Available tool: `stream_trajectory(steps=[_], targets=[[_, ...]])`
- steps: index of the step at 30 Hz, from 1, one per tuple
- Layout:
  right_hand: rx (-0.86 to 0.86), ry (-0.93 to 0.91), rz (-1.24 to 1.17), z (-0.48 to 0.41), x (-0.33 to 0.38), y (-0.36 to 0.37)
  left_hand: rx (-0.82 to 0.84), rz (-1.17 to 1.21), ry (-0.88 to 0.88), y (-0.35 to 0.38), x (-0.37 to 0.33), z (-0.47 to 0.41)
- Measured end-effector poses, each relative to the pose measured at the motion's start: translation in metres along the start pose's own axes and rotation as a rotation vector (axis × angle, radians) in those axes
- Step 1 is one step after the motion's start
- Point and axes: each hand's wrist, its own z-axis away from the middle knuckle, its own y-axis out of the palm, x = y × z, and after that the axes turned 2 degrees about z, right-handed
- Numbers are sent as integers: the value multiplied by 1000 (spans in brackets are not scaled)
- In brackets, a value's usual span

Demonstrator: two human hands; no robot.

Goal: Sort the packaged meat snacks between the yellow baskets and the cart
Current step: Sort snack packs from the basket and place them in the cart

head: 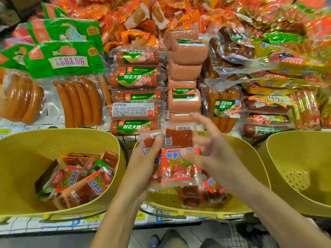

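Over the middle yellow basket I hold a stack of clear meat snack packets with orange labels and dark red slices. My left hand grips the stack from the left, fingers curled round its edge and a small packet. My right hand pinches the front packet, thumb on the orange label, fingers spread behind. More packets lie in the middle basket below. The left yellow basket holds several similar packets. The right yellow basket shows only bare perforated plastic.
Behind the baskets the shelf is packed with sausage packs, ham rolls, pink blocks and foil bags. Price tags line the shelf edge. A wire grid, possibly the cart, shows at the bottom right beside my feet.
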Motion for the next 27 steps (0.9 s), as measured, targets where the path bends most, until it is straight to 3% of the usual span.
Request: stream_trajectory(steps=[5, 8, 10, 13, 17, 22, 24, 27], targets=[[-173, -146, 326, 0, 1, 23, 162, 25, 53, 11, -5, 7], [-179, -174, 432, 1, -2, 26, 158, 48, 54, 11, -7, 10], [-129, -85, 280, 3, -8, 24, 158, 10, 76, 10, -7, 12], [60, 101, -170, 10, -9, 20, 144, -93, 140, 13, -8, 16], [139, 152, -288, 22, -11, 16, 188, -153, 98, 21, -7, 18], [213, 232, -541, 34, -12, 2, 404, 181, -174, 7, -15, 23], [240, 241, -607, 38, -12, -2, 454, 224, -149, 5, -14, 29], [228, 297, -565, 43, -16, -2, 317, 127, -46, 11, -7, 34]])
